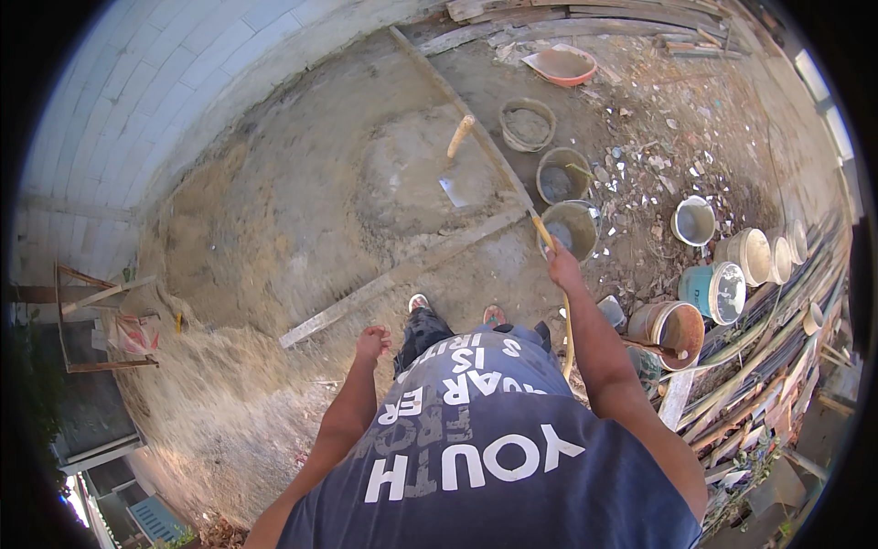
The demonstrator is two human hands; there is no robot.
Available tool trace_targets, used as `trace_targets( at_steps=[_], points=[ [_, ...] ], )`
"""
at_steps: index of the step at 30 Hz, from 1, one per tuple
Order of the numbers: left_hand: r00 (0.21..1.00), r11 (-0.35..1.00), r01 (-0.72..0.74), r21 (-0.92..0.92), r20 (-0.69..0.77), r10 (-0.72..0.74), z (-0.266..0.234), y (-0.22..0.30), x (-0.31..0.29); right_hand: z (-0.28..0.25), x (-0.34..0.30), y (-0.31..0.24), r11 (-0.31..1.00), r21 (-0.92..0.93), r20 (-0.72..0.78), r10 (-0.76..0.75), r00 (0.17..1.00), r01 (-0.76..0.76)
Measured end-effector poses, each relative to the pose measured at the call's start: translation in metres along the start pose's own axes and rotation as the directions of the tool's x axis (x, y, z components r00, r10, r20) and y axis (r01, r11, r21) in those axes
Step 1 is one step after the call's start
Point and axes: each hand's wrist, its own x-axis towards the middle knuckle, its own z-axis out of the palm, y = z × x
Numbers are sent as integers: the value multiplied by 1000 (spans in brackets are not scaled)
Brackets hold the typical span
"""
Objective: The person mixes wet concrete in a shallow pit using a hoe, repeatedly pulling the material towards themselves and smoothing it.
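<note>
My right hand (564, 269) is closed around a yellow hose (569, 334), which trails down past my hip. The hose's end points away from me, above a bucket (578, 226) and beside the corner where two boards meet. My left hand (373, 341) hangs by my left side with its fingers curled in, and nothing shows in it. Ahead of me lies a wet grey mortar patch (389, 183), bordered by a long board (457, 101) and a nearer board (402, 274). A wooden handle (460, 135) rises from the patch near a pale flat piece (453, 192).
A mortar-filled bucket (528, 123) and another bucket (554, 176) stand along the long board. Beyond them is an orange basin (562, 66). Several pails, including a teal one (713, 293), line the right, beside piled poles (759, 366). A block wall (165, 101) bounds the left.
</note>
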Motion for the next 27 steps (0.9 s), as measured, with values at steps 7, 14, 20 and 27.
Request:
trace_targets(
  at_steps=[7,14,20,27],
  points=[
    [999,992,-16,122,31,12,-33,13,8,15,0,-13,996,66,8,59,998,-60],
    [965,784,-96,614,250,-78,-54,86,63,53,12,14,979,206,-207,37,978,6],
    [973,758,-163,631,230,18,34,202,107,42,-46,13,840,476,-122,355,927,-259],
    [736,513,-603,610,674,63,239,211,40,-13,-214,95,415,812,-392,909,143,-410]
  ],
)
